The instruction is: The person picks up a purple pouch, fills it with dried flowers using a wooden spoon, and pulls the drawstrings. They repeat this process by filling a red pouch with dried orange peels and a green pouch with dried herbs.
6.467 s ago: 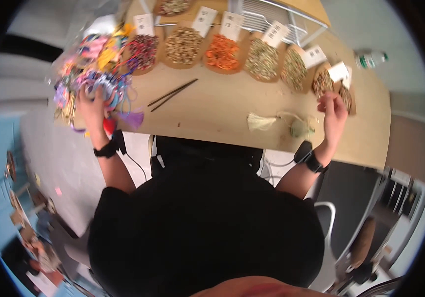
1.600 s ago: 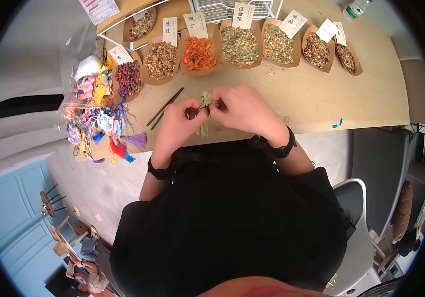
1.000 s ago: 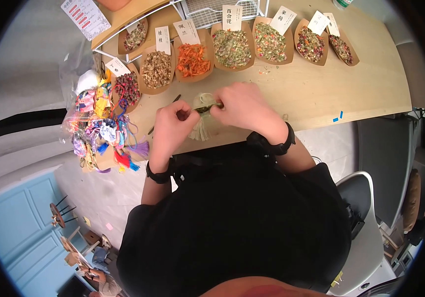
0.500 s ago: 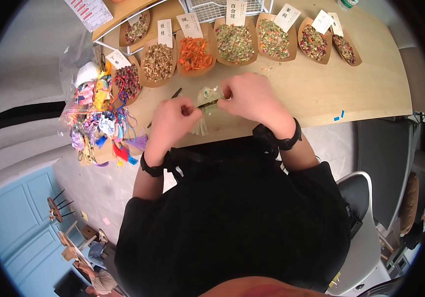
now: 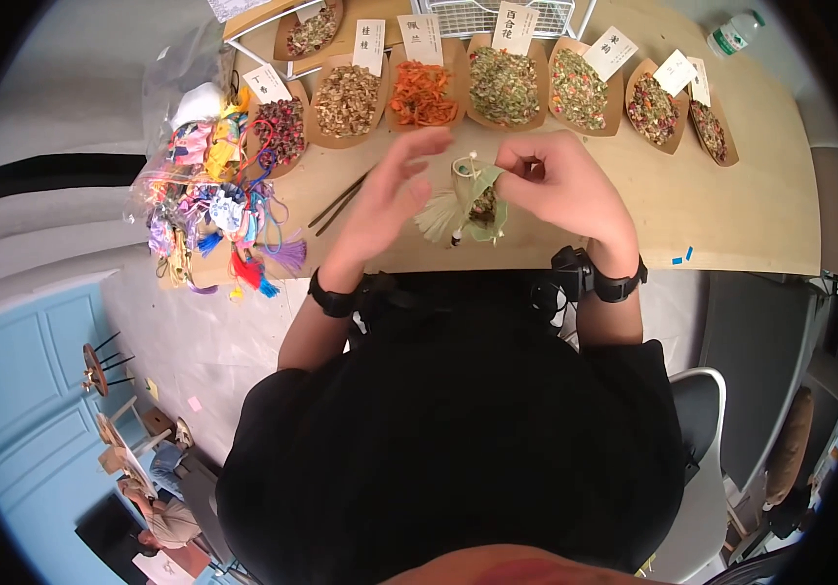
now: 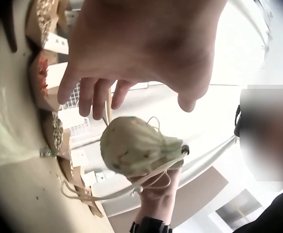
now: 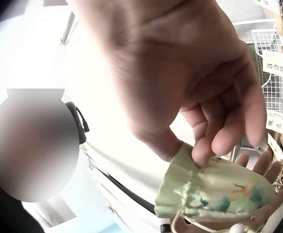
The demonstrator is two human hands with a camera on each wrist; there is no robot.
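Note:
A pale green drawstring pouch (image 5: 485,183) hangs over the table's front, its mouth spread and brown-green dried herbs showing inside. My right hand (image 5: 567,187) pinches the rim of its mouth between thumb and fingers; the right wrist view shows blue and orange painting on the cloth (image 7: 224,191). To the left of the pouch is my left hand (image 5: 390,195), fingers loosely extended and holding nothing. In the left wrist view the rounded pouch (image 6: 132,145) lies beyond those fingertips. A cream tassel (image 5: 438,216) and a thin cord with a small white bead accompany the pouch.
Labelled paper trays of dried herbs (image 5: 505,88) line the back of the table. Two dark thin sticks (image 5: 341,203) lie left of centre, beside a heap of colourful sachets (image 5: 224,210). A plastic bottle (image 5: 734,35) is at back right; blue scraps (image 5: 682,256) lie near the front edge.
At first my hands were apart, left at the sachet heap, right near the right-hand trays. Later both pinched the pouch's mouth. Now my left hand has let go; my right still holds it.

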